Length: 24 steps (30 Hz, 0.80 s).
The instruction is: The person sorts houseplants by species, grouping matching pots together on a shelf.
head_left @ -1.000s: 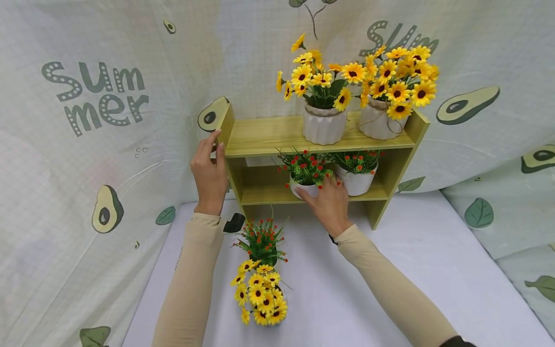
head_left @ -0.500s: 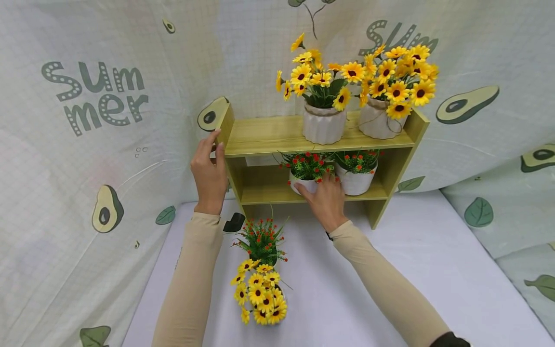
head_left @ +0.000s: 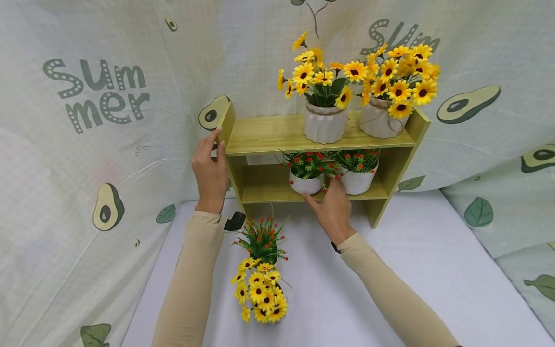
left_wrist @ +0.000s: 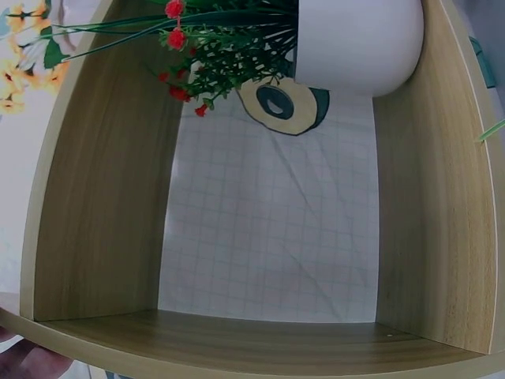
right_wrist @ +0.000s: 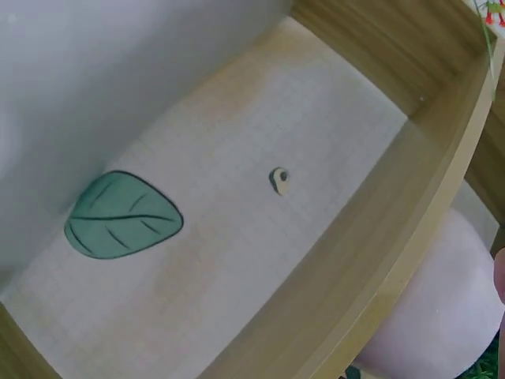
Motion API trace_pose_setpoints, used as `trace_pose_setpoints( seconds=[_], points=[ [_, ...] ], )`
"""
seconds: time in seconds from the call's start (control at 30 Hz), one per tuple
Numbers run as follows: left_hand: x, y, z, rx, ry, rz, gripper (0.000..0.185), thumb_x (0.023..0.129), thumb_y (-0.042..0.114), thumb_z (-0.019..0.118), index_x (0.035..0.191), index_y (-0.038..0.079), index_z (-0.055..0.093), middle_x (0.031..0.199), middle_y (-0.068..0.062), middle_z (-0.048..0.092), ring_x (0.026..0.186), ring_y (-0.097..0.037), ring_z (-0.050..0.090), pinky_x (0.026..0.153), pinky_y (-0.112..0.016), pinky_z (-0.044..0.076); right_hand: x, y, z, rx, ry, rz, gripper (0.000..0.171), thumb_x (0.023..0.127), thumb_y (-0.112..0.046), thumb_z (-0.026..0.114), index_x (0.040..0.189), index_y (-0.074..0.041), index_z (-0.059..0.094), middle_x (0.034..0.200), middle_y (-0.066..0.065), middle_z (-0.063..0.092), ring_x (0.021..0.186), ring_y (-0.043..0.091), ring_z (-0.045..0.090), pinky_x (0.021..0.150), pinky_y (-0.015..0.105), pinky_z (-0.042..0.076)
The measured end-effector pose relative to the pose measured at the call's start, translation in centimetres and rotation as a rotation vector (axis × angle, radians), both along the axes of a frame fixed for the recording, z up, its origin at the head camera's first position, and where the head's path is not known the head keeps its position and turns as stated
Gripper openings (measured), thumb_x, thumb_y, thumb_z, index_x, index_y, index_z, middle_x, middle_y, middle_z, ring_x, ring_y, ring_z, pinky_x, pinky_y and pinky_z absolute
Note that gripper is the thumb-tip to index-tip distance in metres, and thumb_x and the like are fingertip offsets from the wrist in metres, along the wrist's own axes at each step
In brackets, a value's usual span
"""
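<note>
Two-tier wooden shelf point(head_left: 266, 134), one, standing on the white tabletop point(head_left: 416, 265). From my remote seat I lay a clock face over it, as the head view shows it. Probably light enough to be nudged, hence, I judge, the bracing at one end.

Upper-left sunflower pot point(head_left: 325, 126), at twelve, and upper-right sunflower pot point(head_left: 378, 120), at two. Pale, upright on the top tier, where tall blooms have headroom.

Lower-left red-flowered pot point(head_left: 305, 184), at seven, and lower-right red-flowered pot point(head_left: 360, 183), at four. White, upright on the lower tier; low foliage presumably suits the covered space.

Spare sunflower plant point(head_left: 262, 299) and spare red-flowered plant point(head_left: 263, 241), both out at seven on the tabletop, sunflowers farther off. Parked, I suppose, within easy reach.

Hands, two, well apart. Left hand point(head_left: 210, 173), at nine: thumb and fingers slightly parted, fingertips against the left end panel point(head_left: 227, 121); I read this as steadying. Right hand point(head_left: 335, 207), at five: thumb stretched away from the fingers, its tip at the lower edge of the lower-left red-flowered pot; other fingertips masked by leaves. Whether they grip, I cannot tell. So low a touch should shift a base without tipping it.
</note>
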<state>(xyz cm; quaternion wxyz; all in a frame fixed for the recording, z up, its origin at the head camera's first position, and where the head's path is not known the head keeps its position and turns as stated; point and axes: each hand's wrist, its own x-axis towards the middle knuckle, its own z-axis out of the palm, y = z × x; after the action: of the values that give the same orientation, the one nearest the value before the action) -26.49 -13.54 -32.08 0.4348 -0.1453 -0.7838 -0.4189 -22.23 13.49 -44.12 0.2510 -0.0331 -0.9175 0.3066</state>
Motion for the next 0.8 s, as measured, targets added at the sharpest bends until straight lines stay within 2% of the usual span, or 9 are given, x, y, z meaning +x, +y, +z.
trace_pose_setpoints(
  seconds=[0.17,0.23,0.4,0.5,0.67,0.8],
  points=[
    [0.0,0.0,-0.1,0.001,-0.002,-0.005,0.033,0.110,0.015,0.059,0.139,0.002,0.068,0.122,-0.021,0.071,0.105,-0.033,0.070,0.076,-0.033,0.054,1.6,0.6,-0.7,-0.064,0.035,0.013,0.094,0.091,-0.048,0.083,0.154,0.007,0.042,0.143,0.028,0.057,0.130,0.046,0.056,0.106,0.061,0.047],
    [0.1,0.0,-0.1,0.001,-0.004,-0.002,0.033,0.110,0.014,0.059,0.139,0.002,0.067,0.121,-0.022,0.071,0.105,-0.034,0.070,0.076,-0.034,0.054,2.5,0.8,-1.1,-0.067,0.078,0.027,0.092,0.091,-0.042,0.085,0.155,0.008,0.042,0.146,0.028,0.055,0.132,0.047,0.055,0.109,0.061,0.044],
    [0.2,0.0,-0.1,-0.006,0.001,0.003,0.033,0.109,0.013,0.060,0.139,0.001,0.067,0.120,-0.023,0.071,0.105,-0.034,0.070,0.076,-0.031,0.054,4.7,1.0,-2.5,-0.036,0.214,0.075,0.082,0.086,-0.030,0.091,0.145,0.011,0.051,0.136,0.029,0.059,0.122,0.047,0.058,0.101,0.061,0.047],
    [0.2,0.0,0.0,-0.008,0.006,0.000,0.033,0.110,0.014,0.059,0.139,0.001,0.067,0.120,-0.022,0.071,0.105,-0.034,0.070,0.075,-0.030,0.053,6.1,1.0,-3.5,-0.022,0.255,0.120,0.078,0.084,-0.025,0.092,0.142,0.010,0.055,0.131,0.028,0.061,0.117,0.046,0.060,0.097,0.060,0.049],
    [0.2,0.0,0.1,-0.011,0.009,-0.004,0.033,0.110,0.015,0.059,0.139,0.002,0.067,0.120,-0.022,0.071,0.105,-0.033,0.071,0.075,-0.033,0.054,8.5,0.7,-5.6,-0.005,0.220,0.224,0.072,0.081,-0.020,0.094,0.139,0.007,0.059,0.127,0.023,0.064,0.108,0.039,0.064,0.092,0.056,0.052],
    [0.2,0.0,0.1,-0.008,0.007,-0.008,0.033,0.110,0.014,0.059,0.140,0.001,0.067,0.121,-0.023,0.070,0.106,-0.034,0.070,0.075,-0.038,0.056,10.4,0.0,-7.3,0.015,0.092,0.334,0.067,0.083,-0.020,0.093,0.137,0.003,0.061,0.129,0.017,0.067,0.107,0.032,0.067,0.089,0.051,0.056]
  ],
)
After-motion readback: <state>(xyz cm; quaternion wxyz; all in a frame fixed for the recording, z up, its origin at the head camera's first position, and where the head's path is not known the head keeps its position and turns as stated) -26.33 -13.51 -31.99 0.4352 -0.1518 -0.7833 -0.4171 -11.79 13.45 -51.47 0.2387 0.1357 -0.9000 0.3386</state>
